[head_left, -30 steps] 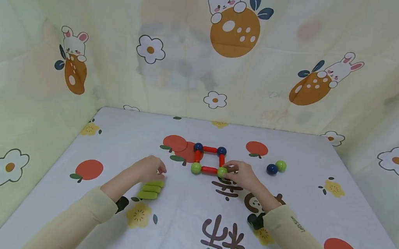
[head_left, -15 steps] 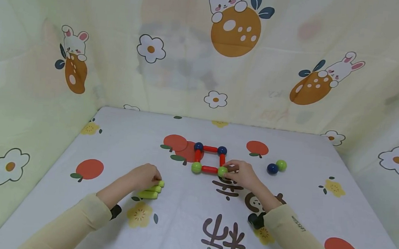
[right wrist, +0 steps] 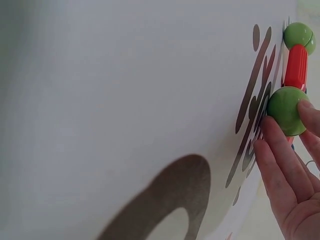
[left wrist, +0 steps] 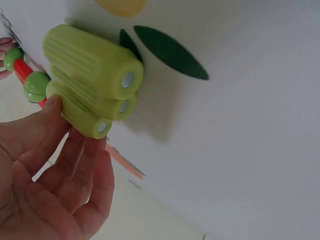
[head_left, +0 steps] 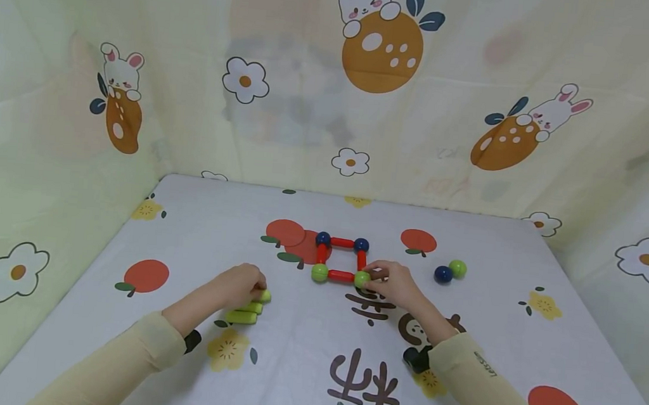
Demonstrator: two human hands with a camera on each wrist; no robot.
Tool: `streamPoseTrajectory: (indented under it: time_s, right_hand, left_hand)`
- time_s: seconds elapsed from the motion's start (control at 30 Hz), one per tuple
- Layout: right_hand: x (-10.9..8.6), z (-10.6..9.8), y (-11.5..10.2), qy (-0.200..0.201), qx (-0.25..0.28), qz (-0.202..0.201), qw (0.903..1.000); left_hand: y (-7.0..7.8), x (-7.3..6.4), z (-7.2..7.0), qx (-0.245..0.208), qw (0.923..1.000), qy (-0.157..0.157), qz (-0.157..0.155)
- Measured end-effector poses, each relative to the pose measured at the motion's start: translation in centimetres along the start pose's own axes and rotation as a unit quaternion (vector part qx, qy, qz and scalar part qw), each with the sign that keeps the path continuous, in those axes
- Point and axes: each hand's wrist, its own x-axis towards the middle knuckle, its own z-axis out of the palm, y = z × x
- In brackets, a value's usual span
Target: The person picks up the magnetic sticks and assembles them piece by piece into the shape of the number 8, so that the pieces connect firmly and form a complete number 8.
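Observation:
In the head view, my left hand [head_left: 240, 283] is at the farthest of the light green rods, its thumb and fingers pinching that rod [left wrist: 80, 111]. Two more green rods [head_left: 242, 317] lie beside it, with silvery discs in their ends visible in the left wrist view. My right hand [head_left: 398, 286] pinches a green ball [right wrist: 286, 111] at the near right corner of a square. Red rods [head_left: 341, 275] form the sides of this square. Its other near corner is a green ball [head_left: 319, 273], and dark blue balls [head_left: 361, 245] make the far corners.
Right of the square, a loose dark blue ball [head_left: 443, 275] and a green ball [head_left: 457, 268] lie close together. A white cloth [head_left: 289, 365] printed with fruit and flowers covers the table. Patterned curtains [head_left: 285, 123] stand behind and at both sides.
My left hand has come down onto the green rods and grips the farthest one, which has shifted slightly to the right. My right hand stays at the square's corner ball.

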Motion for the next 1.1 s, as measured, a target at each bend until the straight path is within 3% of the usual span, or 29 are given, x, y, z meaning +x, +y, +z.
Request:
streamPoseTrajectory:
  time_s: [0.27,0.43,0.57,0.67,0.8,1.0,1.1]
  right_hand:
    - [0.1,0.0,0.2,0.001,-0.004,-0.001,1.0]
    - [0.1,0.0,0.3,0.003,-0.004,-0.005,1.0]
    - [0.2,0.1,0.4,0.0,-0.004,-0.006,1.0]
    - [0.2,0.1,0.3,0.0,-0.003,-0.005,1.0]
    - [0.1,0.0,0.3,0.001,-0.001,-0.006,1.0]
    - [0.2,0.1,0.4,0.002,-0.002,-0.006,1.0]
    - [0.3,0.1,0.4,0.002,0.0,-0.005,1.0]
  left_hand:
    - [1.1,1.0,-0.3,-0.03,0.9992,0.026,-0.006]
    - [2.1,2.0,-0.5,-0.099,0.9942,0.023,-0.036]
    - [2.5,2.9,-0.4,-0.183,0.9795,-0.008,-0.084]
    - [2.7,3.5,-0.4,-0.246,0.9611,-0.032,-0.121]
    - [2.9,4.4,-0.1,-0.297,0.941,-0.049,-0.154]
    - [3.7,5.4,0.5,-0.316,0.9306,-0.083,-0.165]
    - [4.4,5.6,0.8,-0.337,0.9206,-0.102,-0.168]
